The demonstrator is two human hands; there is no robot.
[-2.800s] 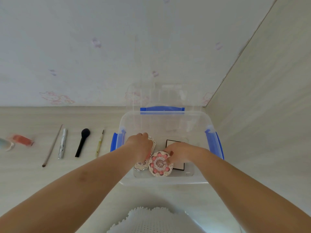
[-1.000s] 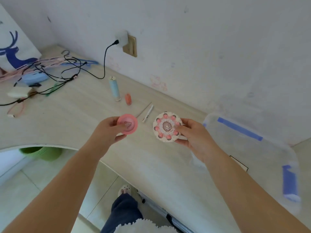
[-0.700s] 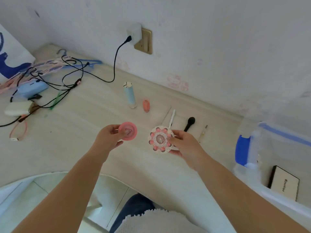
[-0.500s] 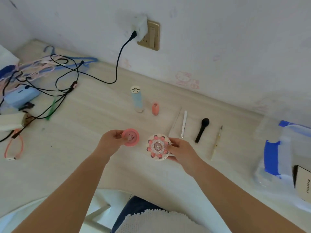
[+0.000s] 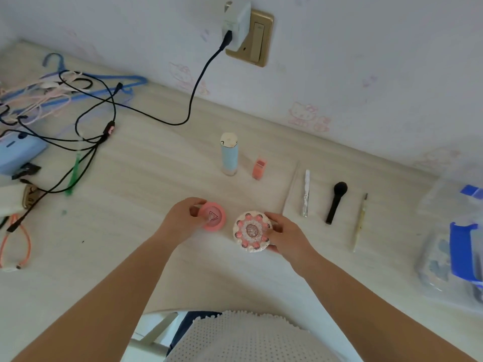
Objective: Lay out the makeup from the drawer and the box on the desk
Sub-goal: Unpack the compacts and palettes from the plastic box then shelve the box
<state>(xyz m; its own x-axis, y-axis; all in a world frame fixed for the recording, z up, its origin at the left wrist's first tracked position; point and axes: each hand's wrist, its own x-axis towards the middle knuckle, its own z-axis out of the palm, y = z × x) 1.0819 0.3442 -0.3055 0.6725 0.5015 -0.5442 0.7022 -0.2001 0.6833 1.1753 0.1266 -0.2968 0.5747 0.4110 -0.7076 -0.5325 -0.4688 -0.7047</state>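
Observation:
My left hand point(image 5: 180, 219) grips a round pink compact point(image 5: 213, 216) low over the pale desk point(image 5: 130, 244). My right hand point(image 5: 286, 237) holds a round white compact with pink beads point(image 5: 251, 231) just to its right. Behind them lie a light blue tube point(image 5: 229, 156), a small orange bottle point(image 5: 259, 168), a thin stick point(image 5: 290, 188), a silver pen-like tube point(image 5: 306, 193), a black brush point(image 5: 335, 202) and a thin yellow brush point(image 5: 360, 222). The clear plastic box with blue latches point(image 5: 457, 246) stands at the right edge.
Black cables point(image 5: 86, 137), coloured hangers point(image 5: 52, 95) and a blue device point(image 5: 15, 151) clutter the desk's left side. A charger point(image 5: 236, 23) is plugged into the wall socket. An orange cord loop point(image 5: 15, 241) lies at the far left. The desk's curved front edge is near my body.
Both hands lifted the two compacts out of the box, carried them left and have come lower toward the desk. My view swung left from the box to the row of makeup.

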